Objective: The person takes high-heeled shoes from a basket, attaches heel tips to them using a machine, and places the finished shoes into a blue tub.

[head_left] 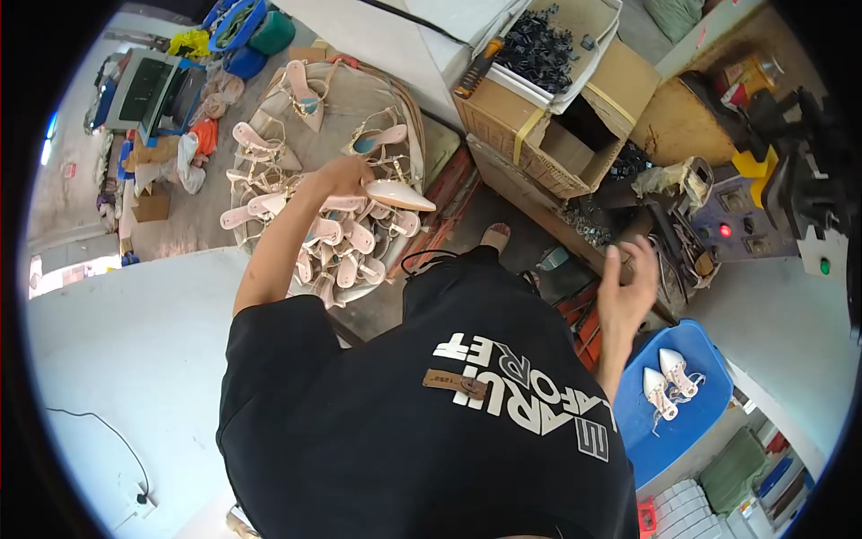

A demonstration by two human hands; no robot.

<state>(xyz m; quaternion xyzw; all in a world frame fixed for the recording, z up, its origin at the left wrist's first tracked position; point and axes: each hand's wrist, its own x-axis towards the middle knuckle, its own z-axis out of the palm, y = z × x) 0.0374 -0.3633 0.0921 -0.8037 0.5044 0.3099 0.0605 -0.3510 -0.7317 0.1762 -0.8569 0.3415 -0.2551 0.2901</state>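
My left hand (pixel 348 174) is closed on a pale pointed shoe (pixel 401 195) with its toe to the right, above a round, cloth-lined holder (pixel 409 103). Beneath and around that hand lie many similar studded, strappy shoes (pixel 357 235), heaped over one another. Another shoe (pixel 306 95) rests apart from the heap near the far rim. My right hand (pixel 626 289) is raised on the right, fingers apart, with nothing in it. It is nearest the machine's side and a blue tub (pixel 690 431), where two white pointed shoes (pixel 667 384) lie.
Dark small parts (pixel 540 49) fill a white box on a cardboard carton (pixel 503 112); an orange-handled tool (pixel 479 68) lies at its edge. A machine panel with a red light (pixel 725 231) stands at right. White walls flank me; bags and bins are at far left.
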